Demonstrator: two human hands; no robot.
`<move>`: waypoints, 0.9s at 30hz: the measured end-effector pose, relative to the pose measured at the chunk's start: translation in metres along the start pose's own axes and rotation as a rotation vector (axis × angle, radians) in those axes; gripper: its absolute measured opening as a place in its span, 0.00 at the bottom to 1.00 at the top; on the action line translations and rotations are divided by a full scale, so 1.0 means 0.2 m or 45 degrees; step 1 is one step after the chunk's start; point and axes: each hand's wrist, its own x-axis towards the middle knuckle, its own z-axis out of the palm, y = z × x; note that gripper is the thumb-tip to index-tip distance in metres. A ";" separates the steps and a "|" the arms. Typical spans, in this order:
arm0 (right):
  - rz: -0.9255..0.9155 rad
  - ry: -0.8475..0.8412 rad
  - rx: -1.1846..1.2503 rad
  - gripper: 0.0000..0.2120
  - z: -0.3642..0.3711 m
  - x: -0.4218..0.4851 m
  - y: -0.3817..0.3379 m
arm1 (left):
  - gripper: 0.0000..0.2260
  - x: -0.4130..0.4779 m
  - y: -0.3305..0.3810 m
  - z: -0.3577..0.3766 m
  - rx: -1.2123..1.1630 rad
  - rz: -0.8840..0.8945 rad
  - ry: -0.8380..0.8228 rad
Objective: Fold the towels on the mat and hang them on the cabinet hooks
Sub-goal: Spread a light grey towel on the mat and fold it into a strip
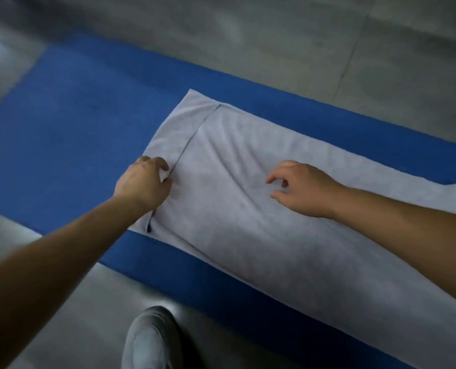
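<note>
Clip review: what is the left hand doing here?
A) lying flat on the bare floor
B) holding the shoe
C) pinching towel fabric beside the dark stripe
C: the left hand has its fingers bunched on the towel at the dark stripe, over the blue mat.

An indoor room, its kind unclear, seen at floor level: glossy grey floor tiles (274, 43) with thin seams, a blue mat (69, 115) spread across them, a grey shoe (149, 342) on the near tiles.
</note>
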 end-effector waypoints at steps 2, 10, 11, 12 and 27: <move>0.011 0.039 0.069 0.17 -0.01 0.22 -0.15 | 0.15 0.01 -0.17 0.00 -0.020 -0.116 0.038; 0.078 0.233 0.258 0.19 -0.02 1.09 -0.62 | 0.12 -0.06 -0.50 0.11 -0.285 -0.343 0.026; 0.106 0.274 0.230 0.18 -0.02 1.18 -0.64 | 0.12 -0.07 -0.52 0.12 -0.294 -0.349 0.034; 0.146 0.322 0.204 0.17 -0.02 1.26 -0.66 | 0.12 -0.08 -0.55 0.12 -0.295 -0.355 0.031; 0.383 0.606 0.487 0.09 -0.20 1.57 -0.61 | 0.07 -0.16 -0.77 0.07 -1.560 -0.789 0.135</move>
